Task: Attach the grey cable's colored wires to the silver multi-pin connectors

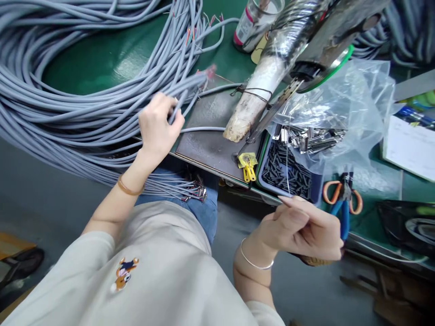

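Note:
My left hand is closed around a grey cable, whose stripped end is blurred beyond my fingers. It hovers at the edge of a large bundle of grey cables. Close in front of me, my right hand pinches a thin silvery wire that looks like solder wire and rises over a blue bin. Between the hands, a yellow holder sits at the edge of a dark board. Above it a metal rod, seemingly a soldering iron, slants down beside a white tube.
The blue bin contains small black sleeves, with metal connectors in a clear plastic bag over it. Pliers lie right of the bin. A jar stands behind. Wired connectors rest on my lap.

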A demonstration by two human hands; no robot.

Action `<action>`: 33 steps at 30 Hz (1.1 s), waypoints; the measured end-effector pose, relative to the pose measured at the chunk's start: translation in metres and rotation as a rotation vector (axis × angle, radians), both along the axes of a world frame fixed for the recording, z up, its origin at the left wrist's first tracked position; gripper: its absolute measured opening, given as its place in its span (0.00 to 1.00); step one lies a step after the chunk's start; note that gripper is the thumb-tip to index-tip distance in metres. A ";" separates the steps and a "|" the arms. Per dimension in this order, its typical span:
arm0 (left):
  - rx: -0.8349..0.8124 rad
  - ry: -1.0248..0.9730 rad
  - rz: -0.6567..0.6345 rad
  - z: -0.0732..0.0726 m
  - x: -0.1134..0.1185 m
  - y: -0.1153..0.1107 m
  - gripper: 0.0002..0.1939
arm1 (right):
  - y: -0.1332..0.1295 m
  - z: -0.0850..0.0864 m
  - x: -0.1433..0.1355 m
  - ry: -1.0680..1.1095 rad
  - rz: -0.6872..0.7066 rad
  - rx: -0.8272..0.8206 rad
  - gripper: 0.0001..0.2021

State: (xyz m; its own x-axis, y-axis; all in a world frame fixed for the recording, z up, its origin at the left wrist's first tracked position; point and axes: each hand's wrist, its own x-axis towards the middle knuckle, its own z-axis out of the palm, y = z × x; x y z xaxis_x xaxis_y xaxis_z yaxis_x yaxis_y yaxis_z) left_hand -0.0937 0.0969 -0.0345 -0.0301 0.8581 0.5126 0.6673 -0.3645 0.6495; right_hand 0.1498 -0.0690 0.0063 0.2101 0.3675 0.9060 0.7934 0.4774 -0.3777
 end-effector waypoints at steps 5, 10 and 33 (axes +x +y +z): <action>0.203 -0.539 -0.058 -0.010 -0.002 0.017 0.11 | -0.007 -0.004 0.003 0.011 -0.144 -0.046 0.11; 0.121 -0.581 -0.216 0.007 0.000 0.002 0.15 | -0.012 -0.005 0.006 0.095 -0.150 -0.094 0.10; -0.840 -0.853 -0.541 0.030 0.068 -0.104 0.13 | -0.003 0.008 -0.006 0.330 -0.074 -0.458 0.11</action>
